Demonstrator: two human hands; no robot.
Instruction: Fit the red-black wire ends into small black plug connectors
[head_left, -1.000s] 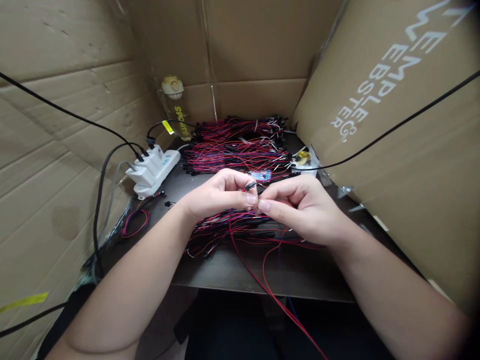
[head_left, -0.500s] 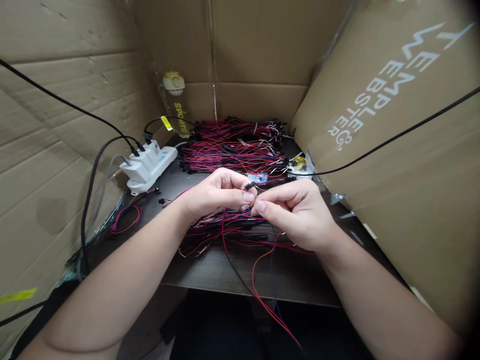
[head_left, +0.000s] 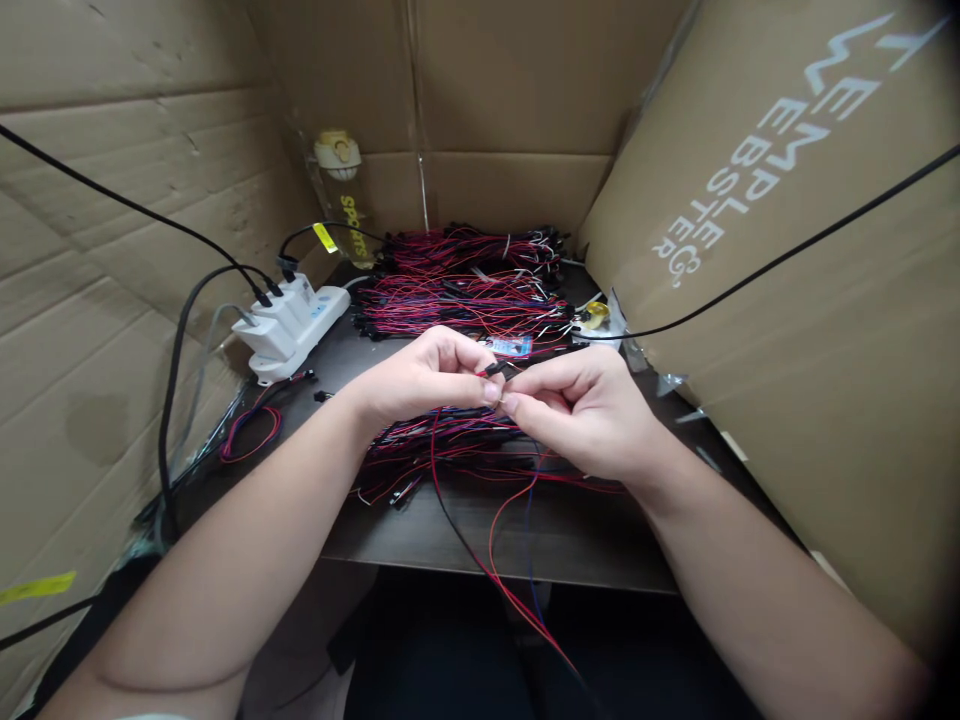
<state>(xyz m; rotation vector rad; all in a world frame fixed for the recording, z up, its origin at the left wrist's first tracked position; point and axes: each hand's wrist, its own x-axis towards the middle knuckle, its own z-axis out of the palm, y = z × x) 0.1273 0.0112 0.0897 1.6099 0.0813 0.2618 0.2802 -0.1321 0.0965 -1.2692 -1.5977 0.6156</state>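
Left hand: your left hand (head_left: 456, 380), at the centre of the frame, is pinching a small black connector (head_left: 495, 370) between thumb and forefinger.
Right hand: your right hand (head_left: 589, 415) meets it fingertip to fingertip, thumb and forefinger closed on a thin wire (head_left: 502, 400) just below the connector.
Hanging wires: red and blue wires (head_left: 501, 583) trail below your hands, past the table edge, towards the bottom centre.
Wire bundles: red, blue and black bundles (head_left: 465, 305) lie in rows at the centre, beyond your hands; more wires (head_left: 450, 440) lie beneath them on the dark table (head_left: 465, 535).
Carton lettering: at upper right you can read "TEMPLE & WEBSTER" in white, slanting down the cardboard panel (head_left: 810, 290).
Bottle lettering: the bottle (head_left: 341, 190) at upper left of centre carries "SPORTS" in yellow, running downwards.
Unreadable print: the yellow tag (head_left: 325, 237) on a black cable, the yellow strip (head_left: 37, 587) at lower left, and the blue label (head_left: 512, 346) behind your fingers.
Left side: a white power strip (head_left: 296, 335) holds plugs, with a coiled cable (head_left: 251, 437) nearer you.
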